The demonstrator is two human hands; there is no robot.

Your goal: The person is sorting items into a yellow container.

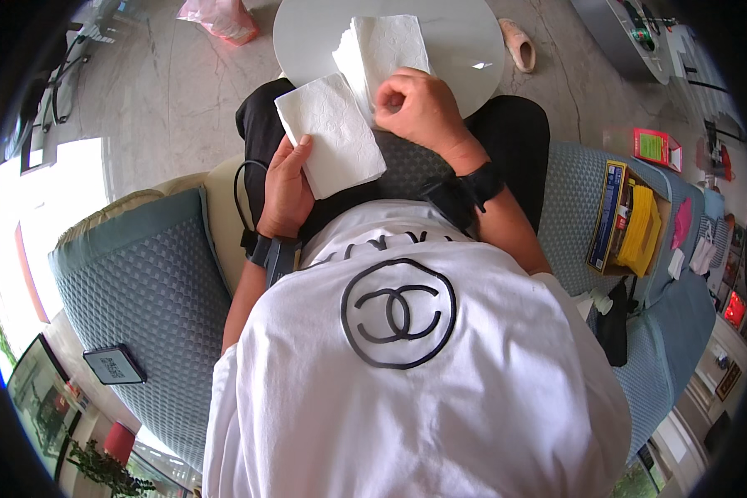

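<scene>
My left hand (286, 183) grips a stack of folded white paper tissues (333, 140), embossed on top, with the thumb over its near left edge. Beyond it, on a round pale table (305, 40), lies a second tissue stack (392, 43), its layers fanned along the left side. Over that stack's near right edge is my right hand (417, 109), slightly blurred. Its fingers are curled towards the thumb in a loop. Whether anything thin is pinched at its fingertips is hidden.
I sit on a sofa with quilted blue-grey covers (143, 280). A phone (114, 365) rests at left. To the right are an open carton (604, 218) with yellow packs (641, 230) and a red box (658, 149). A plastic bag (221, 18) and a slipper (518, 46) lie on the floor.
</scene>
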